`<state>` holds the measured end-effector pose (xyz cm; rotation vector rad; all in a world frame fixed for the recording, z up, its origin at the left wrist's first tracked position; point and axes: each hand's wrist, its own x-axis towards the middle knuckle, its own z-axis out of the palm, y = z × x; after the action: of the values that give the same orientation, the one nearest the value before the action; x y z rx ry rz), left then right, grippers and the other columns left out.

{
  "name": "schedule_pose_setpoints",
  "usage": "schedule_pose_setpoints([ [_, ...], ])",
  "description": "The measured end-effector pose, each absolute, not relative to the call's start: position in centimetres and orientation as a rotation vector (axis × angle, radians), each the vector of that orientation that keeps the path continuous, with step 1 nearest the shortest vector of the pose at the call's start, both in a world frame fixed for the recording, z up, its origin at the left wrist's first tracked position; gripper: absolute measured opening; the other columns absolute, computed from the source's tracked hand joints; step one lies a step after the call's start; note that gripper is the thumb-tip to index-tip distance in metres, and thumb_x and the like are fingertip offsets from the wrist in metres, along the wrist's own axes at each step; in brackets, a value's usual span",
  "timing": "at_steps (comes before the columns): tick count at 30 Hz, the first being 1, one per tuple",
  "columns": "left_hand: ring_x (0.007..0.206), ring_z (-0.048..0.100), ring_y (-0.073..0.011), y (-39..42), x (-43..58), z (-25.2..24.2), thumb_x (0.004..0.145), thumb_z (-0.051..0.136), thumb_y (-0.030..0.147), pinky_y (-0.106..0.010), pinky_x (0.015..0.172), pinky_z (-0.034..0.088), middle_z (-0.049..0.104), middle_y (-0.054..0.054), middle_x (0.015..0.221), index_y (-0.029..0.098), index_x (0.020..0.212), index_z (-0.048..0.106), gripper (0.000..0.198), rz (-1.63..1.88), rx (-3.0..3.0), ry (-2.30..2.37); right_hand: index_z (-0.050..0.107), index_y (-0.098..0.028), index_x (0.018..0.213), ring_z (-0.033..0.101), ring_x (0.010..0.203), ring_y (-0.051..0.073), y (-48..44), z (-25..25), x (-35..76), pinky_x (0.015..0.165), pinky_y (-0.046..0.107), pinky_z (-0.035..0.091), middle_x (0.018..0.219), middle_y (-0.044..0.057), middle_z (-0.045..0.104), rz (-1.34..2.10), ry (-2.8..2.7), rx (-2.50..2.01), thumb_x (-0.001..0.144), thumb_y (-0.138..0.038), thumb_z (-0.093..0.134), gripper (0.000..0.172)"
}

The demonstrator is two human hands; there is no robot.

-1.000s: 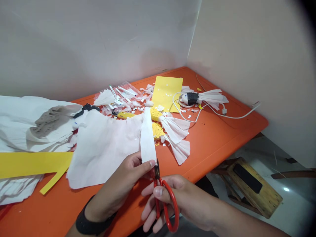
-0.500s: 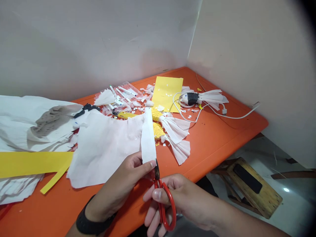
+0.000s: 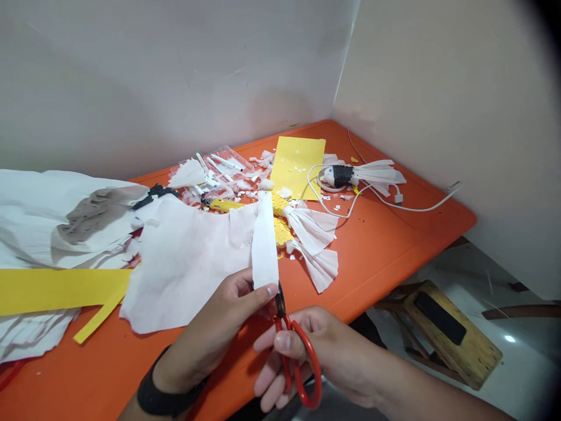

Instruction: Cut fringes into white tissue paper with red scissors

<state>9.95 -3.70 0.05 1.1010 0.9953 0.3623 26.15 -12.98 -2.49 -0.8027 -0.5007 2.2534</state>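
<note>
At the far left a yellow strip [image 3: 56, 287] lies across a heap of white paper [image 3: 39, 199] on the orange table [image 3: 385, 245]. Next to it the tissue [image 3: 188, 263] spreads over the middle of the table. Its near right edge is raised off the surface and stands up as a narrow flap in front of you. The tissue looks thin, limp and crumpled. I judge it almost weightless and quick to tear or bunch, so it wants a hold close beside the blades, with the edge drawn lightly taut rather than tugged.

Your left hand [image 3: 219, 327] comes in from below, a black band [image 3: 160, 397] on the wrist and the palm turned inward. Its fingers [image 3: 256, 294] are pinched with the thumb on the foot of that flap, grasping the tissue at its lower corner. Just to the right, touching the same lower edge, sit the short dark blades of the red scissors [image 3: 298, 362] — how far they are parted cannot be told from here. Your right hand [image 3: 326, 351] holds them low over the table's near edge. The thumb is on top, the fingers are curled through and round the red loops, and the wrist angles in from the right so the blades point up and away from you.

White tassels [image 3: 315, 245] lie just past the flap. A yellow card [image 3: 298, 164] and a white cable [image 3: 385, 202] are further back toward the corner, and a wooden stool [image 3: 456, 345] stands on the floor at the right.
</note>
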Motion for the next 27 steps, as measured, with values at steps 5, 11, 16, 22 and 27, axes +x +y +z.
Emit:
schedule_pose_setpoints([
  [5, 0.068, 0.055, -0.0147, -3.67, 9.93, 0.03, 0.089, 0.069, 0.043, -0.026, 0.065, 0.044, 0.064, 0.0, 0.075, 0.018, 0.084, 0.066, 0.026, 0.371, 1.152, 1.038, 0.066, -0.007, 0.105, 0.071, 0.059, 0.017, -12.8, -2.11, 26.15, 0.052, 0.019, 0.04, 0.074, 0.012, 0.074, 2.258, -0.52, -0.866, 0.08, -0.062, 0.072, 0.06],
  [11, 0.065, 0.054, -0.0144, -3.6, 10.14, 0.39, 0.089, 0.069, 0.042, -0.026, 0.066, 0.045, 0.061, 0.001, 0.07, 0.018, 0.076, 0.064, 0.027, 0.386, 1.15, 1.04, 0.068, -0.007, 0.111, 0.072, 0.061, 0.02, -13.05, -2.32, 26.03, 0.07, 0.032, 0.051, 0.076, 0.014, 0.074, 2.21, -0.513, -0.792, 0.085, -0.064, 0.066, 0.063],
  [16, 0.064, 0.053, -0.0137, -3.69, 10.22, 0.45, 0.088, 0.069, 0.042, -0.025, 0.063, 0.044, 0.061, 0.001, 0.07, 0.018, 0.076, 0.065, 0.027, 0.397, 1.16, 1.063, 0.068, -0.005, 0.115, 0.071, 0.06, 0.02, -13.16, -2.35, 26.04, 0.074, 0.035, 0.052, 0.074, 0.014, 0.074, 2.177, -0.539, -0.752, 0.087, -0.064, 0.063, 0.066],
  [22, 0.065, 0.052, -0.0143, -3.74, 10.25, 0.6, 0.087, 0.07, 0.045, -0.025, 0.065, 0.044, 0.062, 0.001, 0.071, 0.018, 0.077, 0.067, 0.029, 0.396, 1.229, 1.088, 0.068, -0.005, 0.113, 0.071, 0.059, 0.019, -13.18, -2.31, 25.94, 0.07, 0.032, 0.051, 0.075, 0.014, 0.074, 2.164, -0.547, -0.752, 0.09, -0.062, 0.061, 0.062],
  [27, 0.072, 0.054, -0.0162, -3.72, 10.28, 0.6, 0.088, 0.069, 0.046, -0.025, 0.069, 0.045, 0.065, 0.0, 0.077, 0.018, 0.082, 0.069, 0.028, 0.381, 1.299, 1.099, 0.068, -0.005, 0.114, 0.071, 0.059, 0.02, -13.15, -2.1, 25.98, 0.066, 0.03, 0.05, 0.075, 0.015, 0.074, 2.169, -0.533, -0.797, 0.089, -0.064, 0.06, 0.064],
])
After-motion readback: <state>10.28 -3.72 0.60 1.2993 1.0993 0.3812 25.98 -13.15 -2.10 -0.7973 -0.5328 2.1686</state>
